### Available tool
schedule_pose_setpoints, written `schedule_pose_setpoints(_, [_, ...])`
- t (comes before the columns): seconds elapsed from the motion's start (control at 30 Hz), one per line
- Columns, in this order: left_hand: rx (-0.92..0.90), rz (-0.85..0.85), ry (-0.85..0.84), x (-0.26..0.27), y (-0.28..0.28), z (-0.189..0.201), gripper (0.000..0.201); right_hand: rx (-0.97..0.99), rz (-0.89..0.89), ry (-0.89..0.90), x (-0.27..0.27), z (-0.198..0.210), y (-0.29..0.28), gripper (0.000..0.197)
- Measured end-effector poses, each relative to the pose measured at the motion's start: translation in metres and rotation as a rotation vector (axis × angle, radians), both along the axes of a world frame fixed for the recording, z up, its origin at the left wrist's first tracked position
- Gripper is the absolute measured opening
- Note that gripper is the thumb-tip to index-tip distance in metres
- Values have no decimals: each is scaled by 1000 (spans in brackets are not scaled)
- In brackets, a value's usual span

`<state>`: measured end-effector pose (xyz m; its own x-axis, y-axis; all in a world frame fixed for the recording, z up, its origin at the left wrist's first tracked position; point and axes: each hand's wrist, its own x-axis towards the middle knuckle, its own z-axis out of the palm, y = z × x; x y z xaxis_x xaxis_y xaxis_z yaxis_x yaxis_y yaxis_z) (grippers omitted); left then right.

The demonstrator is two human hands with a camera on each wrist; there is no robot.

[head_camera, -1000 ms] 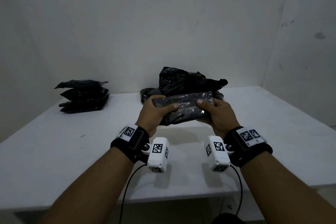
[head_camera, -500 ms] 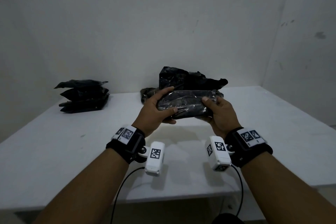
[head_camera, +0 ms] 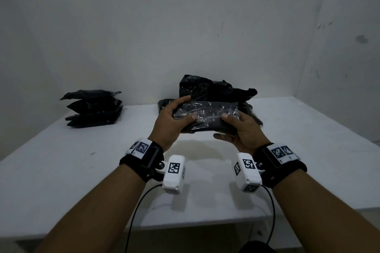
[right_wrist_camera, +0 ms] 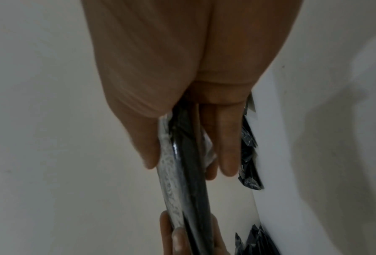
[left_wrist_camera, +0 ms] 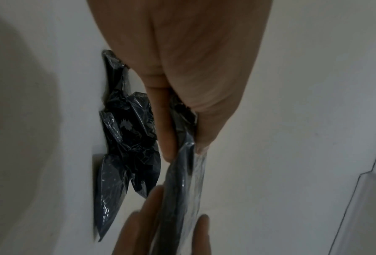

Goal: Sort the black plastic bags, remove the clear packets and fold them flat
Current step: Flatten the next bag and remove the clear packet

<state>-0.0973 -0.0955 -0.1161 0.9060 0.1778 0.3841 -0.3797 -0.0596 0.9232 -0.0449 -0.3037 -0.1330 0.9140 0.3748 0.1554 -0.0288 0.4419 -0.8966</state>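
Observation:
A clear packet holding folded black bags hangs in the air above the white table, held at both ends. My left hand grips its left end, thumb on the near face and fingers behind. My right hand grips the right end the same way. In the left wrist view the packet shows edge-on, pinched between thumb and fingers. The right wrist view shows the packet edge-on too. Behind it a crumpled heap of black bags lies by the wall. A neat stack of black packets sits at the back left.
The table ends at a wall behind and at a corner wall on the right. Its near edge runs under my forearms. Cables hang from the wrist cameras below that edge.
Both hands lifted the packet a little and turned it, so its broad clear face tilts more toward me. My left fingers reach over its top edge now.

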Motion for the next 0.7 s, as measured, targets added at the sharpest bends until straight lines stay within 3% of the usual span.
schedule_pose_setpoints(0.23, [-63,13,81,1,14,0,55,-117,12,28,7,6,8,24])
schedule_pose_setpoints(0.37, [-146,-31,173,0,32,2,49,-80,41,102,14,13,25,19])
schedule_pose_setpoints(0.53, [-273,-12,264,-3,80,5,62,-55,52,188,27,15,61,17])
schedule_pose_setpoints(0.6, [-140,72,360,-4,111,2,65,-27,14,260,37,19,79,12])
schedule_pose_setpoints(0.7, [342,184,610,-11,168,-11,62,-18,16,365,57,27,109,12])
